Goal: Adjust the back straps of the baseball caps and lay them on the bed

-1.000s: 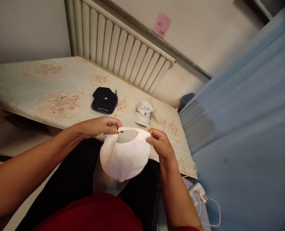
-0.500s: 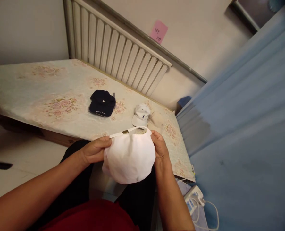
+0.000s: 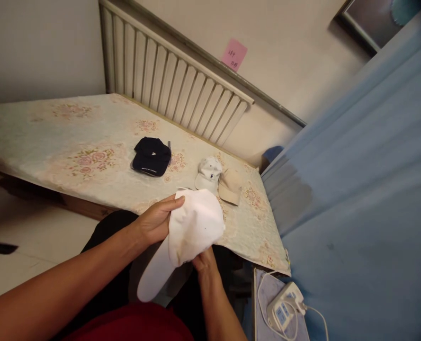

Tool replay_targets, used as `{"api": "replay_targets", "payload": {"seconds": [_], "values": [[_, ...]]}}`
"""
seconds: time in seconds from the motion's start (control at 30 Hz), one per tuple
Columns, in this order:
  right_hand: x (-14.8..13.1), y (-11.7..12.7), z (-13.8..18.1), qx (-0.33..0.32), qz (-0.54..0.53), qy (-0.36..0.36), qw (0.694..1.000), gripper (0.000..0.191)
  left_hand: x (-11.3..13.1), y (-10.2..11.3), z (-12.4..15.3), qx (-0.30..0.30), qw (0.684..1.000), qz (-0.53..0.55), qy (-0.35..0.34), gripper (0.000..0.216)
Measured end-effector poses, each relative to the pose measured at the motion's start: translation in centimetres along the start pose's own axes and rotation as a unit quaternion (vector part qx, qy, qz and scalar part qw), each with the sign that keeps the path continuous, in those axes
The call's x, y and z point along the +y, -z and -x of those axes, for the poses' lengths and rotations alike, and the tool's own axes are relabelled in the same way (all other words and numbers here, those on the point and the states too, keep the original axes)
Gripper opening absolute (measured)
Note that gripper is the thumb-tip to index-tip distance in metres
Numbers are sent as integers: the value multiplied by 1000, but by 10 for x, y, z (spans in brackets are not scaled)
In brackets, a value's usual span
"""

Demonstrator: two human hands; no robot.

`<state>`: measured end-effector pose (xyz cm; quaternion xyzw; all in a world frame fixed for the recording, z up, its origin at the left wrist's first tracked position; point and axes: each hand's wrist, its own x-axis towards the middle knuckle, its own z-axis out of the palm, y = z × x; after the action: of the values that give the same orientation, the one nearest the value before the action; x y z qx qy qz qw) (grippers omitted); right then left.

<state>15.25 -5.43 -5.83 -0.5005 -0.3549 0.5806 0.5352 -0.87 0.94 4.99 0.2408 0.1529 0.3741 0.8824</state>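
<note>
A white baseball cap (image 3: 200,222) is held up over my lap, tilted with its brim pointing down and to the left. My left hand (image 3: 158,219) grips the cap's back edge, thumb on the outside and the other fingers out of sight inside. Under the crown, my right hand (image 3: 205,260) holds the cap from below near the brim side; its fingertips are mostly hidden. Beyond my hands on the bed lie a navy cap (image 3: 151,157), a white cap with a small dark logo (image 3: 209,173) and a beige cap (image 3: 230,186).
The caps rest on a floral-covered bed (image 3: 54,142). Behind it stand a radiator (image 3: 174,78) and a wall with a pink note (image 3: 234,54). A blue curtain (image 3: 359,180) hangs at the right. A power strip (image 3: 284,305) with white cables sits at the lower right.
The white cap has been turned so its brim now shows at the lower left. My right hand has moved from the strap side to beneath the crown. The beige cap is more exposed.
</note>
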Motion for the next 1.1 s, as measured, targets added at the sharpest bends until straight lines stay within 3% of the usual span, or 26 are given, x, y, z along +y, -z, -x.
{"api": "replay_targets", "payload": {"seconds": [0.1,0.23,0.37,0.57,1.1], "values": [[35,-2,5,27,-133,-47,990,36,-1,-2,-5,43,999,6,-27,24],[56,0,12,29,-182,-53,981,27,-2,-4,-11,71,996,14,-52,23],[58,4,21,24,-213,-36,976,28,-4,-1,-13,68,995,5,-67,26],[59,11,31,15,-233,-8,972,45,-10,9,-19,64,996,11,-60,28],[67,31,26,23,-219,-13,975,46,-23,8,-39,42,999,4,-17,29]]}}
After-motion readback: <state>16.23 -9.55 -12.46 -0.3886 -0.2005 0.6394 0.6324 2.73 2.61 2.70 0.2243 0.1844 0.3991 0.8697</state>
